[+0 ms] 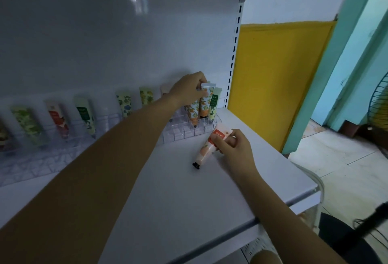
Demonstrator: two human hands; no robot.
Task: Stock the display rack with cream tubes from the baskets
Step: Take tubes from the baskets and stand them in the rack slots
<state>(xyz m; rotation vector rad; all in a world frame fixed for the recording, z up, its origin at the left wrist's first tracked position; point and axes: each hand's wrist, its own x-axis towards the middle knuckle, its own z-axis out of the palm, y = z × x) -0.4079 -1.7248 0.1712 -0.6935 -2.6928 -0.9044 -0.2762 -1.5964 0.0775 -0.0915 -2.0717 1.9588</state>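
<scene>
White shelf point(168, 190) carries the work: nearest, the right hand point(233, 146) grips a peach tube point(203, 152) by its upper half, cap pointing down toward the shelf. Beyond, the left hand point(189, 89) pinches the crimped end of an orange-patterned tube point(204, 104), seating it in the clear rack point(184, 135) by the back panel point(105, 32). Placement appears under way; next, release it upright, then feed the peach tube into a free slot.

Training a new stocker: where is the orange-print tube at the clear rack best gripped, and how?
Pinch its flat crimped end, coming from above. The orange-print tube stands cap-down in the clear rack with tubes close either side, so only the top is free; the left hand grips there.
</scene>
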